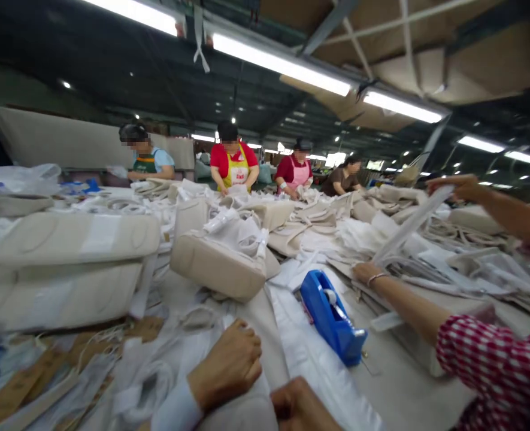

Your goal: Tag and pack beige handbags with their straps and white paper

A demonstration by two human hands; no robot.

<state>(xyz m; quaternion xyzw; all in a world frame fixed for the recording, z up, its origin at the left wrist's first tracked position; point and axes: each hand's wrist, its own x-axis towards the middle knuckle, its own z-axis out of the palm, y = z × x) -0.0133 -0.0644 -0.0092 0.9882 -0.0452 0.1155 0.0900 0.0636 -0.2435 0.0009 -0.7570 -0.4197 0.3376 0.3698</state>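
My left hand (229, 362), in a light blue sleeve, is closed, its fingers curled over a beige bag (247, 408) at the bottom of the view. What lies under those fingers is hidden. At the bag's right edge, my right hand (304, 408) has its fingers bent against the bag's side and is partly cut off by the frame. Beyond the hands stands a beige bag with white wrapping (220, 266), tilted on the table. A blue tape dispenser (332, 317) sits to the right, above my right hand.
Stacked beige bags (73, 239) fill the left, above brown cardboard tags (22, 380). On the right, a co-worker's hands (368, 274) stretch a translucent strip (411, 227) over piled straps and plastic. Several people work across the table behind heaps of beige pieces (309, 221).
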